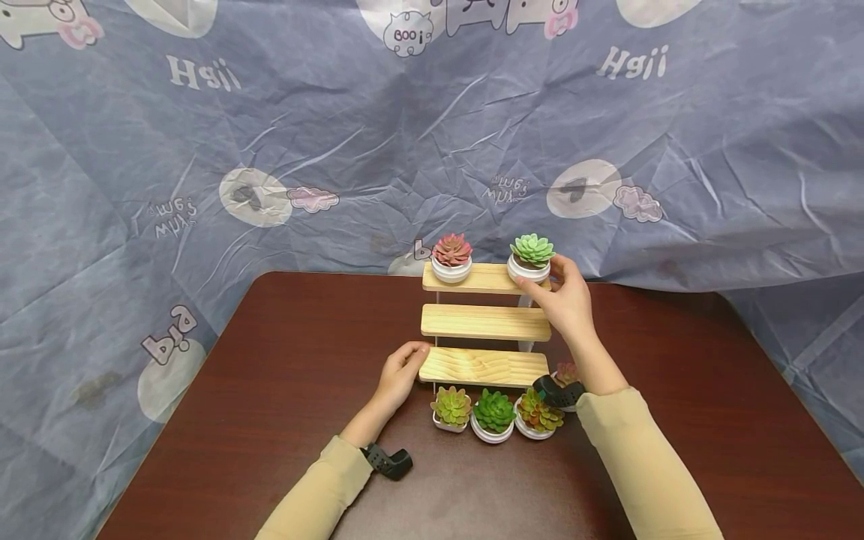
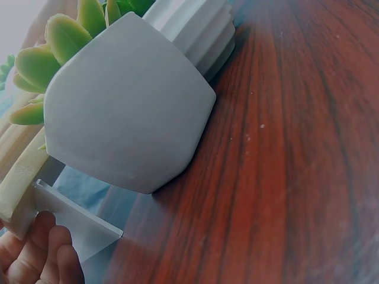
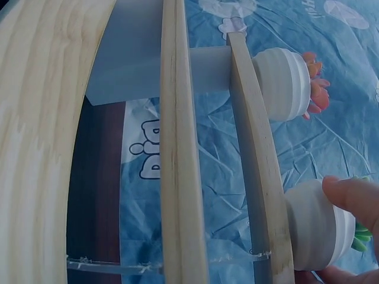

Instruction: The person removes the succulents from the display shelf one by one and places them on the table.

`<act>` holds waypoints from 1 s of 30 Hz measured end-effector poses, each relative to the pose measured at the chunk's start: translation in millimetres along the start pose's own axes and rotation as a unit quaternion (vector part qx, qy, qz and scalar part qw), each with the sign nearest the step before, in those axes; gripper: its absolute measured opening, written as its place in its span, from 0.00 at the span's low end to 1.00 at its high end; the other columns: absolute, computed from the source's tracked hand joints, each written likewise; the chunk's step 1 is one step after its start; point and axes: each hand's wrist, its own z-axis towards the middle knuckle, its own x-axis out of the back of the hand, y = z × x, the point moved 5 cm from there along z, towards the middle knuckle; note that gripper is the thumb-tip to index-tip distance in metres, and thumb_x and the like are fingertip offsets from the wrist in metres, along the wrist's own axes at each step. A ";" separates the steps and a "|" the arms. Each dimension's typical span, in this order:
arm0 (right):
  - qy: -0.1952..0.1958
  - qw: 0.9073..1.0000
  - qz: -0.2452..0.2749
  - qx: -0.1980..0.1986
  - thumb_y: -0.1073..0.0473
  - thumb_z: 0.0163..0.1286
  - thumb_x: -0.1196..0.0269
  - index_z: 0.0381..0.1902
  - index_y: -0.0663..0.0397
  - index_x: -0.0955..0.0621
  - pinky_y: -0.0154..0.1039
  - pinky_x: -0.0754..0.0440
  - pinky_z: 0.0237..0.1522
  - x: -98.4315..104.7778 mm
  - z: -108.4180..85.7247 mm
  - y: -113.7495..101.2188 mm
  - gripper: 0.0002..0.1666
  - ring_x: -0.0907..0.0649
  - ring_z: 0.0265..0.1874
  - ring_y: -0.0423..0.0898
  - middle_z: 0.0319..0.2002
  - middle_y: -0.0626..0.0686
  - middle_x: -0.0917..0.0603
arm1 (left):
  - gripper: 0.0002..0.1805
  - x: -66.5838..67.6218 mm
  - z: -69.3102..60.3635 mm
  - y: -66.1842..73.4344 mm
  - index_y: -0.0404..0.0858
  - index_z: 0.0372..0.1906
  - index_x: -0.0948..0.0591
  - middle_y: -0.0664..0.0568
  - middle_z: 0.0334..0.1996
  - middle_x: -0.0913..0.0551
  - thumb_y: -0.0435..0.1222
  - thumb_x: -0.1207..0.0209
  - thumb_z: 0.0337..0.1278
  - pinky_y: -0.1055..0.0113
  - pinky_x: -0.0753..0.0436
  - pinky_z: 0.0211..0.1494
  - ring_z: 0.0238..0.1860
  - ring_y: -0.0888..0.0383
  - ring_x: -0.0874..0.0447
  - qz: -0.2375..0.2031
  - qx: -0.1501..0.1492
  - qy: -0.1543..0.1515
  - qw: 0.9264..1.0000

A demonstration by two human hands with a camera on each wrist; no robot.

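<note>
A wooden three-tier stand (image 1: 486,322) with clear side supports stands on the table. My right hand (image 1: 567,296) grips the white pot of a pale green succulent (image 1: 532,251) at the right end of the top shelf. In the right wrist view, the base of this pot (image 3: 314,225) meets the shelf, with the thumb against its side. Toward the other end of that shelf sits a red succulent (image 1: 451,253) in a white pot. My left hand (image 1: 400,371) holds the left end of the bottom shelf; its curled fingers (image 2: 38,254) show under the wood in the left wrist view.
In front of the stand are a yellow-green succulent (image 1: 451,406), a dark green one (image 1: 494,412) and a reddish-green one (image 1: 538,414), all in white pots. A pinkish succulent (image 1: 565,373) is partly hidden behind the right wrist. Patterned cloth (image 1: 405,150) hangs behind the table (image 1: 304,322).
</note>
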 end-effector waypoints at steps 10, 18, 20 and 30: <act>0.001 1.000 -0.001 -0.011 0.48 0.56 0.30 0.65 0.63 0.35 0.49 0.27 0.51 1.3 -0.8 0.3 0.45 0.26 0.54 0.58 0.59 0.63 0.29 | 0.13 0.1 0.0 1.1 0.30 0.44 0.20 0.54 0.26 0.25 0.35 0.51 0.70 0.67 0.29 0.34 0.27 0.60 0.29 -0.002 -0.003 -0.001 1.000; 0.008 1.000 0.010 -0.025 0.49 0.53 0.28 0.64 0.65 0.33 0.47 0.28 0.55 7.3 -4.5 0.5 0.47 0.25 0.55 0.56 0.56 0.64 0.26 | 0.13 -0.4 0.1 -0.1 0.30 0.45 0.20 0.55 0.22 0.28 0.36 0.51 0.70 0.68 0.30 0.31 0.26 0.51 0.30 -0.003 0.002 -0.001 1.000; 0.009 1.000 0.012 -0.024 0.48 0.53 0.27 0.64 0.65 0.33 0.47 0.27 0.54 9.3 -6.1 1.1 0.47 0.24 0.54 0.56 0.56 0.64 0.26 | 0.13 -0.4 0.2 0.3 0.30 0.45 0.20 0.55 0.21 0.29 0.36 0.51 0.70 0.68 0.30 0.31 0.26 0.50 0.31 -0.002 0.000 -0.001 1.000; 0.007 1.000 0.015 -0.020 0.49 0.54 0.28 0.63 0.64 0.32 0.47 0.25 0.52 18.2 -15.5 3.6 0.45 0.22 0.52 0.54 0.55 0.63 0.24 | 0.13 -0.1 -0.2 3.0 0.30 0.44 0.20 0.55 0.22 0.28 0.35 0.51 0.70 0.68 0.30 0.31 0.25 0.59 0.31 0.004 -0.006 -0.002 1.000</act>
